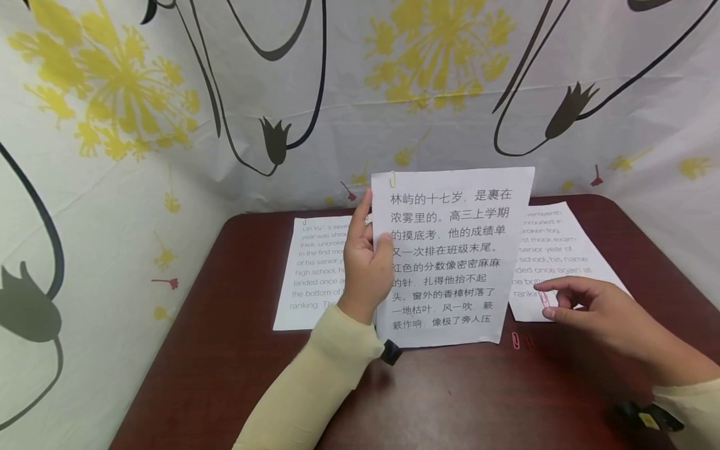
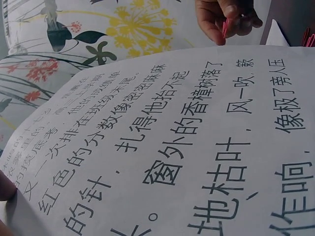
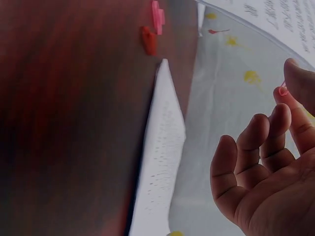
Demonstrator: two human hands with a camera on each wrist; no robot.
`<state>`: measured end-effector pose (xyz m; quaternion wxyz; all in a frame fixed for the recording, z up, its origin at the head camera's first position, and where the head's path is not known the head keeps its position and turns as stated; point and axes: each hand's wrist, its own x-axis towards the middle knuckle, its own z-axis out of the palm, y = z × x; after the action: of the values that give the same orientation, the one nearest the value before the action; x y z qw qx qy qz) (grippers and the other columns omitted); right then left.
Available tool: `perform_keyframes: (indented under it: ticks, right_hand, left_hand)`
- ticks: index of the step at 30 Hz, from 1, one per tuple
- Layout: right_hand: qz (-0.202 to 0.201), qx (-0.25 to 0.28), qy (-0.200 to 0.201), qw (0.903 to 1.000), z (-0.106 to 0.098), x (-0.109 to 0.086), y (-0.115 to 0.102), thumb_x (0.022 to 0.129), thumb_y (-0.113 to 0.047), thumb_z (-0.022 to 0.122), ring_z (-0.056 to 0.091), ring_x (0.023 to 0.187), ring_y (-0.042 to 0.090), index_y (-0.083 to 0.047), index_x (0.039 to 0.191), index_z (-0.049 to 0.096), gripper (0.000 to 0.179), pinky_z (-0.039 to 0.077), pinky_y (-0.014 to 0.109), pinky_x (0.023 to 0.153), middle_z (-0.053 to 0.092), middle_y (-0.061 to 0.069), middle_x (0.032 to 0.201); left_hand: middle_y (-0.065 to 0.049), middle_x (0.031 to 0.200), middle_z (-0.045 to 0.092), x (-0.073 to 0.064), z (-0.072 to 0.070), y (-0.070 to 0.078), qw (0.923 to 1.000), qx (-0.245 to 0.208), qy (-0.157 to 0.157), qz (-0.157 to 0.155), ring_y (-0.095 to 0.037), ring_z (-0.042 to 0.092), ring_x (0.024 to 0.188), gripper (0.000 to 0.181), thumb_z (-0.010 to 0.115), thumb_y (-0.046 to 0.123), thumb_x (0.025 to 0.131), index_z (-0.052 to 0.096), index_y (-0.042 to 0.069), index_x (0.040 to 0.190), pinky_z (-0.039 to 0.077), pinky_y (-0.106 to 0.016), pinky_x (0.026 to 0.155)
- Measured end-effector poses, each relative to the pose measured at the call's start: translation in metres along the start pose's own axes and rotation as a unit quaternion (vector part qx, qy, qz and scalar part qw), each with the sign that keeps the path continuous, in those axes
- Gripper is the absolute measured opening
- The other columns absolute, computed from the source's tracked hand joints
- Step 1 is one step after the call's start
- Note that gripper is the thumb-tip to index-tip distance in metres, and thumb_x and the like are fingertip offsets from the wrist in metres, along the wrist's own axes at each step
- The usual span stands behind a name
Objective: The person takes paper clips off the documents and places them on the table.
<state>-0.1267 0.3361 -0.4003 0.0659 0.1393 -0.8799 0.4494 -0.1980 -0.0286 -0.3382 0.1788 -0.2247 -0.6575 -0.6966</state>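
My left hand [image 1: 368, 262] grips the left edge of a white sheet of paper [image 1: 450, 250] printed with large Chinese characters, thumb across its front. The sheet stands raised over the table, and a yellow paper clip [image 1: 393, 179] sits on its top left edge. To the right, my right hand [image 1: 602, 312] pinches a pink paper clip [image 1: 544, 299] between thumb and forefinger, apart from the sheet. In the left wrist view the right hand [image 2: 226, 19] with the pink clip shows beyond the sheet's edge. The right wrist view shows its other fingers [image 3: 253, 132] loosely bent.
A pink paper clip [image 1: 515, 340] and a red paper clip [image 1: 529, 340] lie on the dark red table [image 1: 450, 400]. English-printed papers lie behind, one at the left [image 1: 312, 275] and one at the right [image 1: 568, 250]. A patterned cloth [image 1: 349, 81] hangs behind the table.
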Motion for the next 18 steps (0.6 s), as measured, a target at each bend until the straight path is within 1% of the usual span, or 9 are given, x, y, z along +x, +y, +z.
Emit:
perform_keyframes:
  ticks: [4,8,12,15,17,18]
  right_hand:
    - [0.003,-0.006,-0.004,1.0,0.003,-0.005,0.007,0.085,0.004,0.082,0.05,0.065,0.011,-0.012,0.115,0.076,0.035,0.036,0.029,0.053,0.053,-0.004,0.074]
    - [0.009,-0.004,-0.009,0.9999,0.006,-0.008,0.011,0.084,0.004,0.083,0.048,0.062,0.01,-0.013,0.114,0.077,0.035,0.034,0.03,0.05,0.05,-0.004,0.072]
    - [0.006,-0.006,-0.013,0.9999,0.008,-0.009,0.013,0.084,0.005,0.082,0.045,0.06,0.01,-0.014,0.113,0.077,0.035,0.033,0.031,0.049,0.048,-0.005,0.07]
    - [0.011,-0.019,-0.02,0.9996,0.009,-0.01,0.015,0.084,0.004,0.083,0.045,0.059,0.008,-0.013,0.112,0.077,0.033,0.034,0.03,0.049,0.048,-0.007,0.069]
    - [0.016,-0.026,-0.032,0.999,0.01,-0.012,0.017,0.084,0.003,0.083,0.045,0.058,0.007,-0.009,0.112,0.076,0.031,0.035,0.03,0.049,0.049,-0.008,0.069]
    - [0.019,-0.027,-0.041,0.9986,0.01,-0.012,0.018,0.084,0.002,0.083,0.045,0.058,0.007,-0.006,0.113,0.076,0.031,0.035,0.029,0.049,0.049,-0.008,0.069]
  left_hand:
    - [-0.017,0.116,0.077,0.0,0.0,0.0,1.0,0.005,-0.002,-0.001,-0.033,0.079,0.078,0.077,0.046,-0.006,0.103,0.027,0.03,0.168,0.052,-0.027,0.048]
    - [-0.015,0.116,0.077,0.0,-0.001,0.0,1.0,0.007,-0.002,-0.006,-0.031,0.078,0.077,0.077,0.046,-0.005,0.103,0.028,0.034,0.167,0.052,-0.027,0.048]
    - [-0.015,0.118,0.077,-0.001,-0.001,0.001,1.0,0.003,-0.002,-0.009,-0.031,0.079,0.079,0.077,0.046,-0.005,0.103,0.027,0.034,0.168,0.054,-0.028,0.05]
    - [-0.015,0.119,0.077,-0.001,0.0,0.001,1.0,0.002,-0.002,-0.009,-0.031,0.079,0.081,0.076,0.046,-0.005,0.103,0.027,0.029,0.168,0.056,-0.028,0.051]
    - [-0.015,0.12,0.076,0.0,0.0,0.0,1.0,0.001,-0.002,-0.009,-0.031,0.079,0.082,0.076,0.046,-0.005,0.103,0.027,0.027,0.168,0.057,-0.029,0.052]
    - [-0.015,0.121,0.076,-0.001,0.0,0.0,0.9999,0.0,-0.002,-0.01,-0.031,0.079,0.082,0.076,0.046,-0.005,0.103,0.027,0.028,0.168,0.057,-0.029,0.053]
